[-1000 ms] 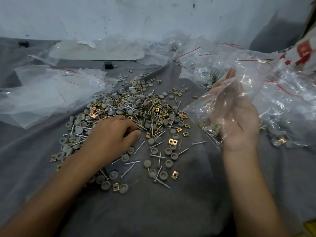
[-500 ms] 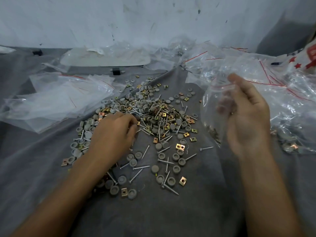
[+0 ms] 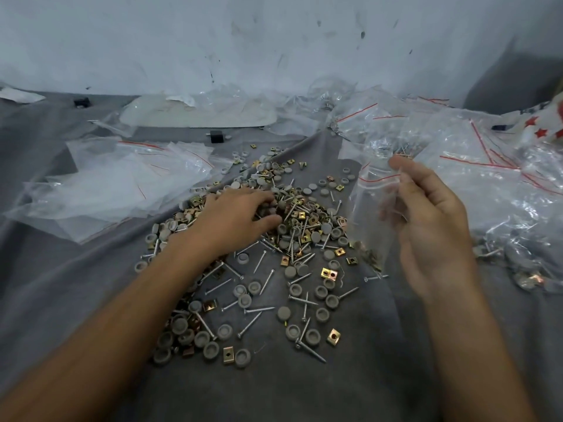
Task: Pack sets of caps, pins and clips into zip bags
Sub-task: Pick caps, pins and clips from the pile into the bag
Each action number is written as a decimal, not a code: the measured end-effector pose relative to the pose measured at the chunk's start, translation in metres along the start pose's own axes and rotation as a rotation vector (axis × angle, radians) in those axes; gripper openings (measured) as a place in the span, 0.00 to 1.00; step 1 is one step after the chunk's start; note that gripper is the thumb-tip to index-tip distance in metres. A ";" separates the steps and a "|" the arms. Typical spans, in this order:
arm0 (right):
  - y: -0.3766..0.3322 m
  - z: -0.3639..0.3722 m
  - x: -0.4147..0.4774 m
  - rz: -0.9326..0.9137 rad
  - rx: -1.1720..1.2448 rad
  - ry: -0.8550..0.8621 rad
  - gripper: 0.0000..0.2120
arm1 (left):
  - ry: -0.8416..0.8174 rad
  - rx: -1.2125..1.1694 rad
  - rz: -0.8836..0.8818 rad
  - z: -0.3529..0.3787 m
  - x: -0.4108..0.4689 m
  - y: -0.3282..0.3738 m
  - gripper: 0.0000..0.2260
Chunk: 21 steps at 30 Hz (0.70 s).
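A heap of grey round caps, silver pins and brass square clips [image 3: 304, 226] lies on the grey cloth in the middle. My left hand [image 3: 234, 219] rests palm down on the heap's left part, fingers spread into the pieces; whether it holds any is hidden. My right hand [image 3: 426, 220] holds a small clear zip bag [image 3: 370, 214] with a red strip upright by its mouth, to the right of the heap. A few clips sit at the bag's bottom.
A stack of empty zip bags [image 3: 115, 184] lies at the left. Filled and loose zip bags [image 3: 502, 208] pile up at the right and back. A white flat object [image 3: 198, 114] and a small black block [image 3: 215, 136] sit near the wall. Loose caps and pins [image 3: 243, 330] are scattered toward me.
My left hand has slid forward and right, deeper onto the heap, fingers now spread. My right hand turned from open palm to pinching the bag upright, bringing it nearer the heap.
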State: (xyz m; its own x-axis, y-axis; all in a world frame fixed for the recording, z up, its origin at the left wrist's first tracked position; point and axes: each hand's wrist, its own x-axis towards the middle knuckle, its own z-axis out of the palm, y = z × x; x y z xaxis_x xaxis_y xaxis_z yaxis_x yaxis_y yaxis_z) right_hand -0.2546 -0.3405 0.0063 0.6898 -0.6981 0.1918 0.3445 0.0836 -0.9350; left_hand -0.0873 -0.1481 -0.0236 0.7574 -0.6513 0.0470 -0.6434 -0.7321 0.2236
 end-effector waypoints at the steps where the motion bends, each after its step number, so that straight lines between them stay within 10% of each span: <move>1: 0.000 0.000 0.000 0.001 -0.005 0.000 0.11 | 0.021 -0.017 0.040 -0.004 -0.004 0.001 0.19; 11: -0.003 0.003 -0.003 0.008 0.009 -0.021 0.11 | 0.063 -0.409 0.022 -0.047 -0.048 -0.022 0.04; 19: -0.001 0.007 -0.005 0.016 -0.039 -0.070 0.10 | -0.028 -0.182 0.079 -0.029 -0.043 0.001 0.04; 21: -0.001 0.009 -0.006 0.016 -0.049 -0.076 0.10 | -0.076 -0.056 0.103 -0.016 -0.042 0.012 0.16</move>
State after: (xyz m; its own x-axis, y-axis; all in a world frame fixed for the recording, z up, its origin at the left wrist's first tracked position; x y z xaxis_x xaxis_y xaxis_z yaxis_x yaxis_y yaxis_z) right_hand -0.2532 -0.3306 0.0083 0.7421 -0.6408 0.1967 0.3025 0.0583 -0.9514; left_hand -0.1247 -0.1262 -0.0075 0.6759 -0.7370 -0.0008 -0.7082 -0.6498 0.2759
